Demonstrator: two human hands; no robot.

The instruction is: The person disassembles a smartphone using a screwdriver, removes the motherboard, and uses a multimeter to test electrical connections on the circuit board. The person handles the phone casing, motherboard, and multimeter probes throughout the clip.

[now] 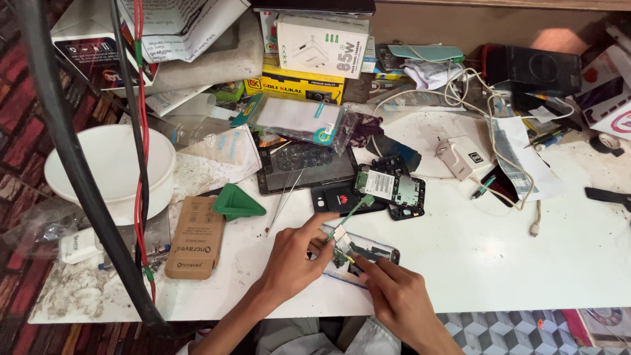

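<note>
An opened phone with its insides exposed lies on the white table near the front edge. My left hand pinches a thin green-handled tool whose tip touches the phone's upper end. My right hand presses its fingertips on the phone's lower edge and grips a small part there. Behind them lie a second open phone with a bare circuit board and a black back cover.
A white bowl stands at left behind black and red cables. A brown cardboard packet, green triangular pick, tweezers, dark tablet, white charger with cords, and stacked boxes crowd the back.
</note>
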